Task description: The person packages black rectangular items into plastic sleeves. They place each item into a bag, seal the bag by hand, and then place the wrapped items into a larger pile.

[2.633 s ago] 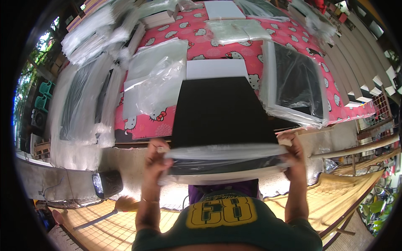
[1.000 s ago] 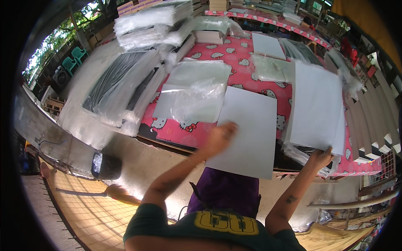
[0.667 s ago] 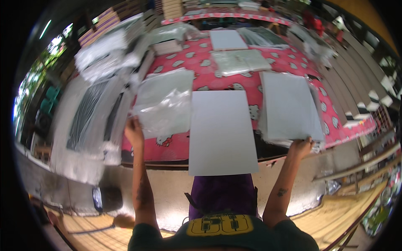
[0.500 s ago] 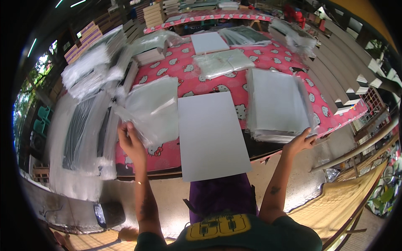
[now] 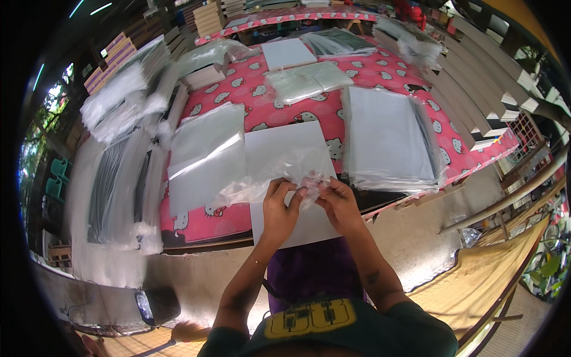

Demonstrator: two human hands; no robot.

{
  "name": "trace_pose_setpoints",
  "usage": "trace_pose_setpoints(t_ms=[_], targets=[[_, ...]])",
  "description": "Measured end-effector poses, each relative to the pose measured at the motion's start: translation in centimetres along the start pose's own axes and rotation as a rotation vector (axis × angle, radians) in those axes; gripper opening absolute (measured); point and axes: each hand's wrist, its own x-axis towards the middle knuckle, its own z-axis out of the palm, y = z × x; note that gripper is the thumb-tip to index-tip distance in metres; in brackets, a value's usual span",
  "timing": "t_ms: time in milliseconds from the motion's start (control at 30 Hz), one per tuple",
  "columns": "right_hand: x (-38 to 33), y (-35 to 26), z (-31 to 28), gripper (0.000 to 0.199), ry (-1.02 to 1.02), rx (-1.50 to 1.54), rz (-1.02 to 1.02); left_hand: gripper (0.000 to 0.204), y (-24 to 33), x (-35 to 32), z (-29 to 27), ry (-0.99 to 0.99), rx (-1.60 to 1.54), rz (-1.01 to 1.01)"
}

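Note:
My left hand (image 5: pixel 279 211) and my right hand (image 5: pixel 341 208) are close together in front of me, both pinching the edge of a clear plastic bag (image 5: pixel 245 189). Crumpled film bunches between their fingertips. Under the bag lies a flat white board (image 5: pixel 284 138), its near end jutting past the table edge toward my lap. Left of it rests a flat pile of clear plastic bags (image 5: pixel 208 143), glossy and partly overlapped by the held film. To the right sits a stack of white boards in clear plastic (image 5: pixel 386 134).
A pink patterned cloth (image 5: pixel 205 223) covers the table. Tall piles of plastic-wrapped sheets (image 5: pixel 119 184) hang at the left edge. Farther back lie another plastic packet (image 5: pixel 309 82) and a white-topped stack (image 5: pixel 288 53). Long grey stacks (image 5: pixel 476 89) line the right side.
My left hand has brought a plastic bag rightward from the left pile. My right hand has come left from the right stack and now grips the bag too.

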Motion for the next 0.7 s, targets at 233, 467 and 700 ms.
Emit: trace_pose_setpoints(t_ms=[233,467,700], targets=[[-0.4,-0.2,-0.6,0.009,0.141,0.035,-0.064,0.011,-0.4,1.0,-0.8,0.048,0.025,-0.038],[-1.1,0.0,0.6,0.013,0.010,0.043,-0.147,0.012,-0.1,2.6,-2.9,0.008,0.020,-0.012],[-1.5,0.2,3.1,0.019,-0.004,0.069,-0.098,0.013,1.5,1.4,-2.2,-0.030,-0.004,0.051]])
